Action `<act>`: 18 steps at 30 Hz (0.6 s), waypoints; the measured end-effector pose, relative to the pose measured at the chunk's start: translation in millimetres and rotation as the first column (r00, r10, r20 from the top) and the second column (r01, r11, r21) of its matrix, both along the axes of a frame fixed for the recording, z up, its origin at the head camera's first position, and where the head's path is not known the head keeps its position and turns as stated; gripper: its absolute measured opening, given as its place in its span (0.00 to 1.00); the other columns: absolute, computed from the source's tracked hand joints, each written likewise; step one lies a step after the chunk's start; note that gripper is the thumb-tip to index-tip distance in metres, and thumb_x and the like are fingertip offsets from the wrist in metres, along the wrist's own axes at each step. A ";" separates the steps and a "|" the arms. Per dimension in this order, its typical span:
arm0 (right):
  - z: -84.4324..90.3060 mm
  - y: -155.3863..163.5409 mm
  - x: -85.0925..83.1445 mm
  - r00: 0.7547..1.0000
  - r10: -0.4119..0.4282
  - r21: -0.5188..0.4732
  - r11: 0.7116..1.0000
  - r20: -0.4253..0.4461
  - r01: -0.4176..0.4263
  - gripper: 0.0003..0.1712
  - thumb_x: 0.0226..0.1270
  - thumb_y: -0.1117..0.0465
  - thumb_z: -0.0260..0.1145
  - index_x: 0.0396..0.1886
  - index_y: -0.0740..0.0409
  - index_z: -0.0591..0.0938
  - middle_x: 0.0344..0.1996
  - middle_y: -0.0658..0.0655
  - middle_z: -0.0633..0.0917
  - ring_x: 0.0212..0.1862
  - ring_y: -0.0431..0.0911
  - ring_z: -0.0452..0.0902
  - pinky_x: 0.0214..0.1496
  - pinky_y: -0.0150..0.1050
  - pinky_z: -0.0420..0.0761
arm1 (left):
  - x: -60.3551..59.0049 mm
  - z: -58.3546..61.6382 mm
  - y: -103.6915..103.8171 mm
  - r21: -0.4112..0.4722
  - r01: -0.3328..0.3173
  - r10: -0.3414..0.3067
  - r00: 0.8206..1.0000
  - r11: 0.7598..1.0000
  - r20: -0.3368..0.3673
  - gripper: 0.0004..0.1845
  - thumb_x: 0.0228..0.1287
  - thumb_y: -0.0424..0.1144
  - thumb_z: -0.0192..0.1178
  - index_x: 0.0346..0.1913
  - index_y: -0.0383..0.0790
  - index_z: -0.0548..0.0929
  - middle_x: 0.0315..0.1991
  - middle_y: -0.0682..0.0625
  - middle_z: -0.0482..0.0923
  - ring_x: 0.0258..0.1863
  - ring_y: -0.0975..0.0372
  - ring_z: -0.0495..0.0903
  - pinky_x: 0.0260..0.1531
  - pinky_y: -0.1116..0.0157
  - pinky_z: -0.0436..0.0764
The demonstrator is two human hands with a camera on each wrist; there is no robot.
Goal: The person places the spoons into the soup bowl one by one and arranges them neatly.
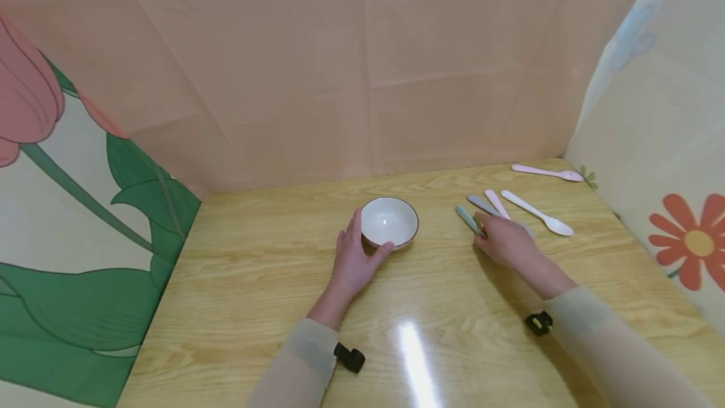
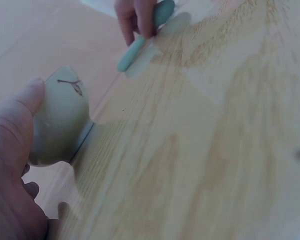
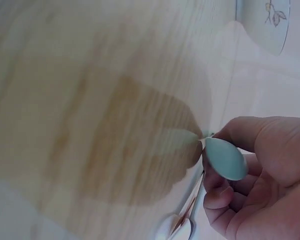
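A white bowl (image 1: pixel 389 222) with a dark rim stands upright on the wooden table; its outer wall (image 2: pixel 65 115) carries a small plant drawing. My left hand (image 1: pixel 355 263) holds it at the near left side, thumb along the front rim and fingers round the left. To the right, my right hand (image 1: pixel 506 241) pinches a green spoon (image 3: pixel 227 159) between thumb and fingers, low over the table. The handle (image 1: pixel 466 218) points toward the back left. Beside that hand lie a grey-blue utensil (image 1: pixel 481 204) and a pink one (image 1: pixel 497 203), both partly covered by the hand.
A white spoon (image 1: pixel 535 210) lies right of the right hand. Further back, a pink utensil (image 1: pixel 545 172) lies near the table's back right corner. A plain pinkish cloth (image 1: pixel 362 68) hangs behind the table (image 1: pixel 255 294), with flower-printed cloths (image 1: pixel 696 244) at both sides.
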State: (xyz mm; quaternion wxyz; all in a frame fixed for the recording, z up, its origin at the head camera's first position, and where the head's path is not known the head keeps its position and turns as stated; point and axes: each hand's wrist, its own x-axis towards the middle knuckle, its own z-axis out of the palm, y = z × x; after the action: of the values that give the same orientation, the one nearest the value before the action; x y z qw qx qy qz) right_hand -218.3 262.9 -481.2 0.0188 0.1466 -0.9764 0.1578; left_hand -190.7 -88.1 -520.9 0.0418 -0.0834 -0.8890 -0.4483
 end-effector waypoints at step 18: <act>2.2 -5.6 2.8 1.000 0.010 -0.094 0.996 0.023 -0.008 0.29 0.77 0.67 0.65 0.73 0.73 0.78 0.30 0.58 0.84 0.25 0.47 0.70 0.25 0.44 0.69 | 1.1 -0.2 0.8 -0.007 -0.008 0.008 1.000 1.000 0.009 0.61 0.71 0.69 0.69 0.92 0.46 0.46 0.89 0.40 0.53 0.87 0.41 0.51 0.85 0.42 0.45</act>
State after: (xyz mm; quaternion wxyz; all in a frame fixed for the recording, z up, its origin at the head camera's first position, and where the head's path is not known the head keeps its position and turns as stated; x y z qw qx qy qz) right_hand -215.5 257.3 -479.0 0.0137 0.1479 -0.9674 0.2053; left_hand -189.6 -87.4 -521.1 0.0392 -0.0780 -0.8911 -0.4454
